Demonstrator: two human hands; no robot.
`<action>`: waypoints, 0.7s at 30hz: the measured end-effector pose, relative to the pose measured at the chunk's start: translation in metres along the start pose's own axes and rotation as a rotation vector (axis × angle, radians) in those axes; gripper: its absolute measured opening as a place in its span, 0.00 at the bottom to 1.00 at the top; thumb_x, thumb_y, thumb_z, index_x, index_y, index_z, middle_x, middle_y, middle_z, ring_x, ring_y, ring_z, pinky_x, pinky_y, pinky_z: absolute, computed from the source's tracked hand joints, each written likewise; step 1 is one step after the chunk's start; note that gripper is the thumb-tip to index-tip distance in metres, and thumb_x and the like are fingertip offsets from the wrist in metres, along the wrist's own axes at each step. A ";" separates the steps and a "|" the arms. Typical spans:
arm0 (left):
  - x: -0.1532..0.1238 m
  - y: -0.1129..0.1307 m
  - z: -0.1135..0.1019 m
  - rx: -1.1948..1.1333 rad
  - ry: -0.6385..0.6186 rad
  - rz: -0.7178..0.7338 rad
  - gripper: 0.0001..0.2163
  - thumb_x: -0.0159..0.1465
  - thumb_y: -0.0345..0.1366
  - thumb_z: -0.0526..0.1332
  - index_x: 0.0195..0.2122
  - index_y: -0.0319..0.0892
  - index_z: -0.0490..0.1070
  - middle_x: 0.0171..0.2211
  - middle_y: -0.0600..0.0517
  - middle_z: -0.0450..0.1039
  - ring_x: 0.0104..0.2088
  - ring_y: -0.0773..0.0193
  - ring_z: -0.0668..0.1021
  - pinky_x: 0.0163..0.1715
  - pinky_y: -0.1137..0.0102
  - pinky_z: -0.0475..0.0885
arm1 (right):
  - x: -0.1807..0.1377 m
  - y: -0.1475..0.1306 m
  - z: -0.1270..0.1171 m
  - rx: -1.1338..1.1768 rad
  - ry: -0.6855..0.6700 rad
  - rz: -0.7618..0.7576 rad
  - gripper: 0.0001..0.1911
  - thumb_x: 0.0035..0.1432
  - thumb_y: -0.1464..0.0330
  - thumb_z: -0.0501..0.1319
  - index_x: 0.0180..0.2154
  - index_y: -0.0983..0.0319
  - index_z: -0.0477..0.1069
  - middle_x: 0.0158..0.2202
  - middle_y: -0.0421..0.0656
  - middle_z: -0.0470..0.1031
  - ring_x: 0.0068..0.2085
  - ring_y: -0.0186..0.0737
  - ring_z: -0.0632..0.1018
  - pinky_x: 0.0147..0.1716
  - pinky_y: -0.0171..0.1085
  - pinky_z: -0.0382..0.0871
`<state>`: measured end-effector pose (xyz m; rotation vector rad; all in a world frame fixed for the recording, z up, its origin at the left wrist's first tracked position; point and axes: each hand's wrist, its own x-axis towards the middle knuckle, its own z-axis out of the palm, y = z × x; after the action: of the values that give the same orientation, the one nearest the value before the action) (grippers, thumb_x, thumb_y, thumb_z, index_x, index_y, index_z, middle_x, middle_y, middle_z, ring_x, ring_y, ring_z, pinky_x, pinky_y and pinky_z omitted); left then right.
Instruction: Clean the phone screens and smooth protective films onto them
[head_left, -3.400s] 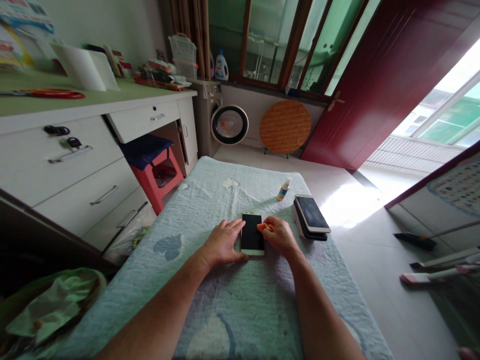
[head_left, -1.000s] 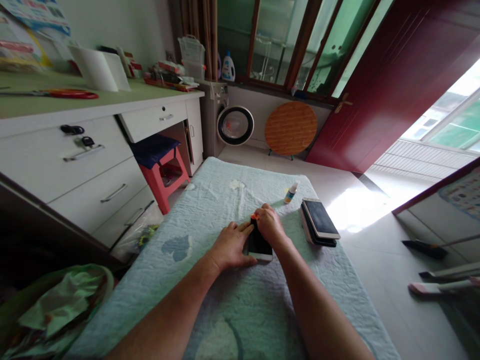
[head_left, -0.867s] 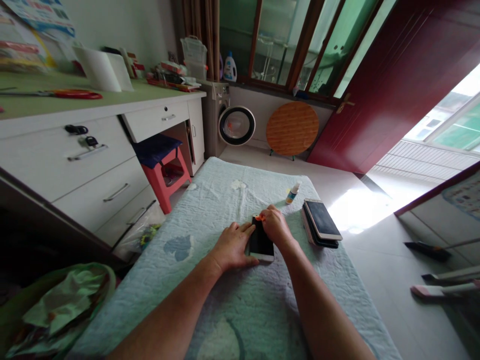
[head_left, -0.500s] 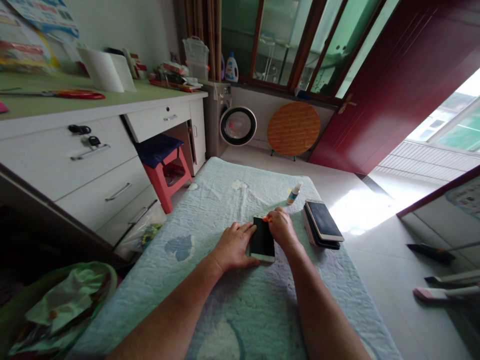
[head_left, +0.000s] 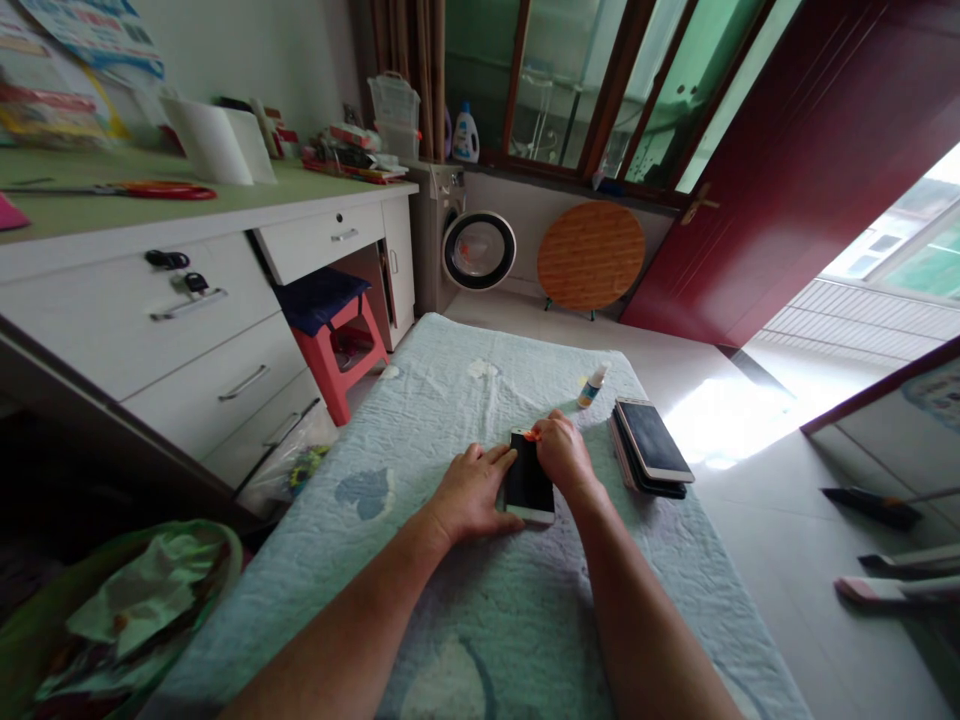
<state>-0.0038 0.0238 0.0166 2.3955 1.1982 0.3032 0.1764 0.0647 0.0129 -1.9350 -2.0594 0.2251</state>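
Note:
A white-framed smartphone with a dark screen lies face up on the light green quilted cover. My left hand grips its left side, fingertips at the upper left edge and thumb by the bottom edge. Pinched in my right hand is a small orange piece, pressed to the top of the screen. Most of that piece is hidden by the fingers, so its kind is unclear. To the right, another phone rests on a stack of dark devices. Behind the stack stands a small spray bottle.
A white desk with drawers runs along the left, with a red stool under it. At the lower left is a green bin holding crumpled paper. A washing machine door hangs open beyond the bed.
The view has shifted slightly. Both hands keep almost the same place on the phone, and the orange piece stays near the top of the screen.

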 end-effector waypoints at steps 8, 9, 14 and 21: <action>0.001 0.000 0.001 -0.006 0.006 0.017 0.38 0.48 0.54 0.68 0.58 0.46 0.61 0.59 0.48 0.66 0.53 0.43 0.69 0.53 0.56 0.63 | -0.003 0.004 -0.004 -0.024 0.006 0.029 0.12 0.57 0.74 0.55 0.29 0.65 0.77 0.32 0.45 0.70 0.31 0.35 0.69 0.32 0.32 0.58; 0.001 0.000 0.001 -0.006 0.004 0.015 0.38 0.48 0.54 0.67 0.58 0.47 0.61 0.58 0.48 0.66 0.52 0.43 0.69 0.52 0.55 0.63 | -0.002 0.002 -0.002 -0.021 0.011 0.024 0.12 0.57 0.74 0.55 0.29 0.65 0.77 0.32 0.45 0.70 0.31 0.35 0.69 0.32 0.32 0.58; 0.001 0.001 0.000 0.007 -0.008 -0.003 0.39 0.47 0.56 0.67 0.59 0.47 0.61 0.59 0.48 0.65 0.52 0.42 0.69 0.52 0.54 0.64 | 0.003 -0.008 0.007 -0.028 0.020 -0.008 0.14 0.58 0.75 0.53 0.29 0.65 0.76 0.33 0.46 0.71 0.32 0.35 0.69 0.32 0.33 0.58; 0.000 0.001 -0.001 0.008 0.002 -0.002 0.39 0.48 0.56 0.67 0.59 0.47 0.61 0.59 0.48 0.65 0.51 0.43 0.69 0.52 0.56 0.64 | 0.004 -0.005 0.004 0.005 0.018 -0.004 0.13 0.58 0.74 0.54 0.29 0.65 0.77 0.32 0.46 0.71 0.32 0.35 0.70 0.33 0.32 0.59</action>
<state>-0.0033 0.0234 0.0181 2.4020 1.2046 0.3011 0.1699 0.0683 0.0117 -1.9228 -2.0494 0.2117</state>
